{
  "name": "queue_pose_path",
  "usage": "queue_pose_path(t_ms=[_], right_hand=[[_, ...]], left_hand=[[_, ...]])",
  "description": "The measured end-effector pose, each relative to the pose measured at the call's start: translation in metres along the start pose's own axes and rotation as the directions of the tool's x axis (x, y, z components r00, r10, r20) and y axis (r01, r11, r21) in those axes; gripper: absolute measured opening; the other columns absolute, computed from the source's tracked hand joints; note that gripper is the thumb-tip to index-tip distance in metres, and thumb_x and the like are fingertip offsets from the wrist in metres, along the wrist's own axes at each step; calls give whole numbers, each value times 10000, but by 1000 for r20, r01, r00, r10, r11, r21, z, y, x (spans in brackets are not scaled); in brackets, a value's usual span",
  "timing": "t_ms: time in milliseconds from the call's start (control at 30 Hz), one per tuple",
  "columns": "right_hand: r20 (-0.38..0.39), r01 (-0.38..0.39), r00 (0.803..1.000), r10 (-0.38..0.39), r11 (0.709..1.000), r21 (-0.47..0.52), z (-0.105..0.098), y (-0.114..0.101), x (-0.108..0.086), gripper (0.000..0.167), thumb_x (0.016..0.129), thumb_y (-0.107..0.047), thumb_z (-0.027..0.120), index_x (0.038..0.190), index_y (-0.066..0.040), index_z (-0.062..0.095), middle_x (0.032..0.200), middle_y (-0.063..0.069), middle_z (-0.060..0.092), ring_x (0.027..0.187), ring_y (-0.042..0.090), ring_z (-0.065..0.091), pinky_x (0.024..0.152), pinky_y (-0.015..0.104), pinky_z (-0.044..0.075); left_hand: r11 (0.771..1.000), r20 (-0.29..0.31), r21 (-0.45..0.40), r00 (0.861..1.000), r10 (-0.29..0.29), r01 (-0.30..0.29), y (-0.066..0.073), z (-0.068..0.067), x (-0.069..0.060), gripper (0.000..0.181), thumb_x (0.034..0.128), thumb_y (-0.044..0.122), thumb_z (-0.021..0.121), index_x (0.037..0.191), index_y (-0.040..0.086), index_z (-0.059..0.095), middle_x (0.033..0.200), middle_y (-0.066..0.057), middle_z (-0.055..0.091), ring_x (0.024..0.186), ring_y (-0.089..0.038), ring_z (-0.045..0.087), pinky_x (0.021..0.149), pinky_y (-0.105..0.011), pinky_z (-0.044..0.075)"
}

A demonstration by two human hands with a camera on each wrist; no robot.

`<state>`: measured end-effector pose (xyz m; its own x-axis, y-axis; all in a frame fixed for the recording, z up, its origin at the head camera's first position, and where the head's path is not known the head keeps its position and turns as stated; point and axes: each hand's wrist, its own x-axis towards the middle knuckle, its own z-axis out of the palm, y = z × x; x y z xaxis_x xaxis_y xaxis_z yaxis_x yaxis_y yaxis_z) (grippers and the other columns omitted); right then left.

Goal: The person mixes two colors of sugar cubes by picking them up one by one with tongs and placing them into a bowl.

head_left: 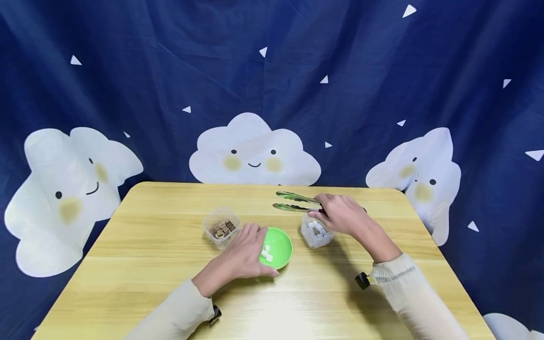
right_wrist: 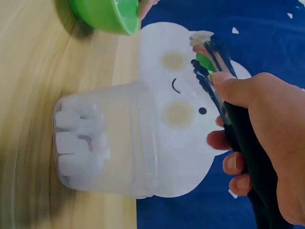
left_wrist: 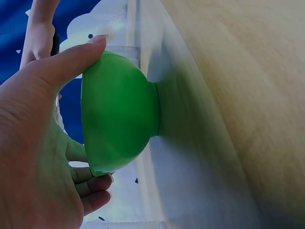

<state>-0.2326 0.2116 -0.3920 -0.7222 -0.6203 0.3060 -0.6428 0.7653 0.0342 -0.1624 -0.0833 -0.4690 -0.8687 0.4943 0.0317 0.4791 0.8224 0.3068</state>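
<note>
My left hand [head_left: 242, 255] grips a green bowl [head_left: 282, 248] by its rim, thumb on the near side and fingers on the far side. Several white cubes [head_left: 267, 254], like sugar cubes, lie in the bowl. My right hand [head_left: 342, 212] holds a pair of tongs [head_left: 297, 202] by the black handles. Their green-tipped arms point left and stand apart, with nothing seen between them. Below the right hand is a clear plastic tub [right_wrist: 119, 138] with white cubes [right_wrist: 78, 138] at its bottom.
Left of the bowl, close to my left fingers, stands another clear tub [head_left: 210, 223] holding brown cubes [head_left: 224, 229]. Everything rests on a light wooden table [head_left: 140, 269]. A dark blue curtain [head_left: 238, 61] with clouds hangs behind the table's far edge.
</note>
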Motion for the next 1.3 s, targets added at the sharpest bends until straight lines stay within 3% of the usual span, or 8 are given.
queue_pose_path(t_ms=[233, 333, 500, 633, 800, 1067, 1300], right_hand=[[-44, 38, 998, -38, 999, -8, 12, 8, 11, 398, 973, -420, 698, 1151, -64, 675, 872, 74, 725, 573, 210, 592, 438, 331, 380], [-73, 59, 996, -61, 998, -24, 15, 9, 15, 434, 966, -417, 704, 1223, -68, 678, 968, 98, 758, 639, 240, 659, 456, 358, 441], [-97, 41, 994, -48, 997, -73, 16, 11, 22, 472, 970, -430, 693, 1229, -37, 657, 943, 129, 749, 717, 299, 706, 496, 421, 503], [-108, 33, 993, -42, 996, -82, 18, 14, 27, 416, 973, -415, 697, 1181, -57, 662, 880, 104, 748, 615, 278, 666, 441, 400, 432], [-116, 85, 988, -98, 990, -108, 17, 11, 37, 356, 980, -422, 687, 1131, -99, 690, 839, 58, 739, 554, 246, 624, 408, 369, 390], [-60, 212, 971, -230, 953, -215, 8, -8, 61, 320, 1023, -443, 618, 937, -134, 629, 655, -10, 535, 443, 202, 481, 400, 357, 406], [-22, 289, 951, -309, 911, -295, 0, -25, 81, 334, 1016, -446, 626, 893, -135, 616, 619, 2, 530, 434, 187, 471, 393, 348, 397]], left_hand=[[1000, 0, 3, 1000, -1, 1, 0, 1, 1, 1240, 664, 764, 809, 1543, -11, 405, 1327, -162, 529, 1174, -279, 470, 1063, -460, 468], [1000, 2, 4, 1000, 1, -1, 0, 1, 1, 1244, 658, 764, 813, 1544, -8, 405, 1323, -157, 530, 1169, -274, 470, 1065, -457, 469], [1000, -4, -5, 1000, 15, -15, 0, 0, 1, 1242, 662, 757, 815, 1543, -15, 402, 1302, -156, 531, 1147, -270, 469, 1042, -452, 476], [1000, -9, -4, 1000, 21, -21, 1, 0, 1, 1236, 665, 758, 813, 1539, -14, 403, 1282, -148, 531, 1125, -262, 467, 1017, -440, 481], [1000, -2, 0, 1000, 14, -14, -1, 0, 1, 1249, 665, 767, 808, 1548, -12, 395, 1308, -153, 527, 1154, -269, 471, 1046, -446, 476], [1000, -16, 2, 1000, 23, -23, -3, -1, 0, 1216, 666, 761, 812, 1524, -2, 412, 1281, -150, 532, 1150, -273, 475, 1020, -442, 483], [999, -24, 3, 999, 33, -33, -2, -1, 0, 1216, 661, 763, 815, 1513, -7, 416, 1235, -125, 524, 1119, -263, 456, 1012, -435, 470]])
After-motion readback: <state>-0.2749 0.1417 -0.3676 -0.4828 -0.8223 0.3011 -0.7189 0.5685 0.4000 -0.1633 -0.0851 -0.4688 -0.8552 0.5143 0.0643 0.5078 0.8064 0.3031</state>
